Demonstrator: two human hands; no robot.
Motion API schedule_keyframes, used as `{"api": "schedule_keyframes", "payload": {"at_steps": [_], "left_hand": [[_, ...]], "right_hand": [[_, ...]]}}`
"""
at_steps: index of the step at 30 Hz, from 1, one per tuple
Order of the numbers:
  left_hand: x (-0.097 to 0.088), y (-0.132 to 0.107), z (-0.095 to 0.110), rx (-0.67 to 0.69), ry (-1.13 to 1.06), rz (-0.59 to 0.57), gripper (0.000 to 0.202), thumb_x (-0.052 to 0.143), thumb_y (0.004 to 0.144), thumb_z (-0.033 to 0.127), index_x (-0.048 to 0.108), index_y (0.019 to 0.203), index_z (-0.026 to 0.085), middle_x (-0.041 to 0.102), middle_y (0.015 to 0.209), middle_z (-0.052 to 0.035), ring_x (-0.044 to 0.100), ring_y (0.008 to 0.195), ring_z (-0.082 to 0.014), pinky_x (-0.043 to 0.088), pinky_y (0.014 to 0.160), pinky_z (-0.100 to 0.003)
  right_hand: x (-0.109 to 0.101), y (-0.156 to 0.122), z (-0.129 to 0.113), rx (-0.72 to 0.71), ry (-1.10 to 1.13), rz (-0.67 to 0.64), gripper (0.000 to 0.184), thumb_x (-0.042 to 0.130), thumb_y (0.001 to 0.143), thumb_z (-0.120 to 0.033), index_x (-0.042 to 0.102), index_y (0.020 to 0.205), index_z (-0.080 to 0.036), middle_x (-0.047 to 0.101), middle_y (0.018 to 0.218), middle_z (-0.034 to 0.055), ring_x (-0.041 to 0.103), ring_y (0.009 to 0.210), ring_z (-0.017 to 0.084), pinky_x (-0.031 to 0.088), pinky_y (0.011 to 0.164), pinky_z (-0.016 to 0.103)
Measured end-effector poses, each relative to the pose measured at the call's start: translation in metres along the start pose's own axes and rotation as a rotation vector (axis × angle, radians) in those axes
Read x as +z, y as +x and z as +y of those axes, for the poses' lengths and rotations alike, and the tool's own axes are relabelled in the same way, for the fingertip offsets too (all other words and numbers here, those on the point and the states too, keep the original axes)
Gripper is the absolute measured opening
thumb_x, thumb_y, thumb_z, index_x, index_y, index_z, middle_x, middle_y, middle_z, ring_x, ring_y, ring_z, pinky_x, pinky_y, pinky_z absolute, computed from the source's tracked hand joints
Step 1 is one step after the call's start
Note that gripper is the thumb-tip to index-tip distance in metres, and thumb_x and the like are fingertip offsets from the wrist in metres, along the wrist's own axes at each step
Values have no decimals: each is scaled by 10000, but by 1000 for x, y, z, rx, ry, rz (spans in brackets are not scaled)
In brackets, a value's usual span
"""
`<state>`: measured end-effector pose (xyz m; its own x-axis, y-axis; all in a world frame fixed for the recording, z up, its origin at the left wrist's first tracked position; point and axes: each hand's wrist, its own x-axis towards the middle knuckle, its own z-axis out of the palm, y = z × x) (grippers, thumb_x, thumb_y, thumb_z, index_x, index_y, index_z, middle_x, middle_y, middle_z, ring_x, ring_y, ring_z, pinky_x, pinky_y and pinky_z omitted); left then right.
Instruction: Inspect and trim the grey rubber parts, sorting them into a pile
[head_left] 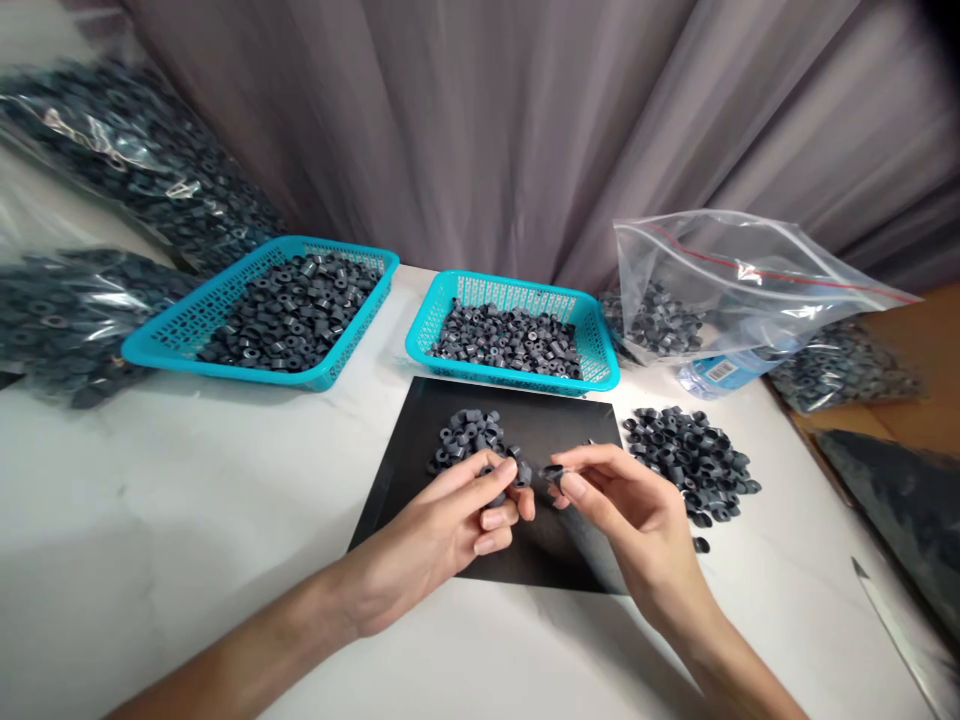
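Note:
Over a black mat [405, 470], my left hand [457, 510] pinches a small dark grey plastic piece [523, 474] between thumb and fingertips. Just to its right, my right hand [630, 510] is closed on a small black cap [553, 473] with a slanted opening. The two pieces are close together but apart. Behind my left hand lies a small pile of grey pieces [469, 432] on the mat. A larger heap of black caps [694, 460] sits right of the mat, partly beyond my right hand.
Two turquoise baskets hold grey pieces: one basket [319, 378] at left, another [517, 378] behind the mat. Filled clear bags [82, 310] stand far left. An open zip bag [720, 270] and a plastic bottle [720, 374] are at right. A grey curtain [450, 130] hangs behind.

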<state>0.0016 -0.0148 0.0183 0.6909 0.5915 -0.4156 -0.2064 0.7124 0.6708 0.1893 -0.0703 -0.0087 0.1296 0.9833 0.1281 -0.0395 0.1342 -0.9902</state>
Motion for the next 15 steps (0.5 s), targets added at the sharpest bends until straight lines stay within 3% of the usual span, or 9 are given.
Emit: {"api": "schedule_keyframes", "payload": {"at_steps": [15], "left_hand": [[-6,5,-8,43,-35,-50,208,534,999,315,641,1015,138,522,867,-31,383,737,-94,333,653,-219]], "right_hand": [[8,-5,-1,-33,-96,-50,116,659,925,-279,697,1016,-218,739,901,49,702,826,178,582,789,312]]}}
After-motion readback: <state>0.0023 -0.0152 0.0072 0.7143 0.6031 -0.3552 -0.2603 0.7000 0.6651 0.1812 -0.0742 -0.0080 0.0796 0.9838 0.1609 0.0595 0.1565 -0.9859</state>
